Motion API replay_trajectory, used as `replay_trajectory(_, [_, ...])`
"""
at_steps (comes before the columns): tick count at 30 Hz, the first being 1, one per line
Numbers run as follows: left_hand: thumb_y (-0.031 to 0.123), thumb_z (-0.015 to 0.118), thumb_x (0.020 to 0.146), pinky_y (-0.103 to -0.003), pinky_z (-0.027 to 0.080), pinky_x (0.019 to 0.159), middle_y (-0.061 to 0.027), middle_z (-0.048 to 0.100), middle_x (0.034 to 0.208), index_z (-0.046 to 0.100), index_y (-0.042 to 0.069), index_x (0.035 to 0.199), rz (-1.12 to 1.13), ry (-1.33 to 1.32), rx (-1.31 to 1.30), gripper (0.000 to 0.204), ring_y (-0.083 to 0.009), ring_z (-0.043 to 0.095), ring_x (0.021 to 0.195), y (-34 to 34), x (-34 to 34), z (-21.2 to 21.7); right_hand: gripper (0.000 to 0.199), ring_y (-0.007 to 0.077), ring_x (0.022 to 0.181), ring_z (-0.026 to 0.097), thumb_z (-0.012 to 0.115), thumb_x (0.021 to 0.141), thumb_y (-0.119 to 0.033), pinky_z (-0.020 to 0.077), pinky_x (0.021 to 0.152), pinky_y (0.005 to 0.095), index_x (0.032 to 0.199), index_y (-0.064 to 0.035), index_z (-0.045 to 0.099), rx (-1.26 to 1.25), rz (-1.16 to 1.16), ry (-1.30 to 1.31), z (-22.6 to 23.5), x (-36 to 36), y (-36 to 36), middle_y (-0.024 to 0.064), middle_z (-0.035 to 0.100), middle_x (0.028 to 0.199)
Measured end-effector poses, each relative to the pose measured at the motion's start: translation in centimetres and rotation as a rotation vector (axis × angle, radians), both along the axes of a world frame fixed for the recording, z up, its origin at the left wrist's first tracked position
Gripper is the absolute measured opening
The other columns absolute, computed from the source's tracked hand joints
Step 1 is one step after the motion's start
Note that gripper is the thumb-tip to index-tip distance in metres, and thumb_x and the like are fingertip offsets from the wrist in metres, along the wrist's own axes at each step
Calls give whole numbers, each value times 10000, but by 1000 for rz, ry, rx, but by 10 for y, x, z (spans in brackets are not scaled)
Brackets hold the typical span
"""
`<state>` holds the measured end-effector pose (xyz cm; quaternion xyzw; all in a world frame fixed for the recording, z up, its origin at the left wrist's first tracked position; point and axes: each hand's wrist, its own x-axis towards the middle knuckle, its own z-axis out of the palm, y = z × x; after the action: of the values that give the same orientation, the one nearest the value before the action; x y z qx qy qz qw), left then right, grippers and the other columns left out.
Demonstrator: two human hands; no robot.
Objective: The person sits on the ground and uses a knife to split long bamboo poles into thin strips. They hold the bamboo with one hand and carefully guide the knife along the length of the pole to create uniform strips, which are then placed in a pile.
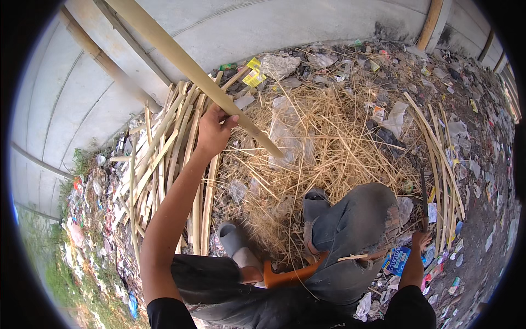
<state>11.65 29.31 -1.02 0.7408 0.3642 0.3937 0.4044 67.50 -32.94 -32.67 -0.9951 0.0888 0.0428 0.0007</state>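
Observation:
My left hand (213, 131) is closed around a long split bamboo slat (192, 68), thumb on one side. The slat slants from the upper left down toward a pale stone-like block (286, 129) among the shavings; whether its lower end touches the block I cannot tell. Out to the right, my right hand (420, 241) grips the handle of a knife (423, 192) with a long, dark, narrow blade pointing away from me. Beside the blade lies a small bundle of thin bamboo strips (441, 164).
A large pile of bamboo slats (161, 153) lies at the left. Straw-like shavings (345, 131) cover the ground before my knees. An orange seat (287, 278) is under me. Litter is strewn around, with a concrete wall (285, 22) and a leaning bamboo pole (107, 60) behind.

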Motion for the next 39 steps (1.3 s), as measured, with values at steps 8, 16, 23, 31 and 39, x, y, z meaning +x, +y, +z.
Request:
replay_trajectory(8, [216,674,1030,-343,536,962,-150,673,1144,439,-28,1294,110,-191,91,429,-207,667,1088,1,9,63,576,393,1394,476,608,957,-304,422,1121,573,1461,-61,469,-34,41,208,-2,44,34,197,505,1491])
replay_trajectory(16, [393,578,1068,-403,545,987,-198,668,1235,438,-34,1273,323,-449,144,494,-270,668,1170,52,14,164,374,351,906,724,606,925,-253,579,770,495,1143,50,602,579,268,436,-29,73,20,259,702,1022])
replay_trajectory(23, [582,514,1047,-348,497,650,-74,567,788,517,59,978,352,-630,37,527,-173,549,677,50,32,192,274,261,516,661,617,923,-219,492,444,394,834,40,618,819,408,273,127,14,89,151,670,669])
replay_trajectory(31, [656,551,1001,-322,342,448,5,418,514,438,106,624,532,-760,170,676,-114,404,476,12,88,191,311,112,489,504,639,1013,-305,407,436,296,1073,-4,591,1323,610,-104,377,-131,170,52,567,738])
replay_trajectory(39, [633,592,992,-327,347,493,9,424,525,427,67,596,665,-741,278,709,-105,388,516,-12,103,181,270,69,481,445,464,1115,-251,425,456,249,1197,-3,536,1938,686,589,372,-366,290,9,464,684])
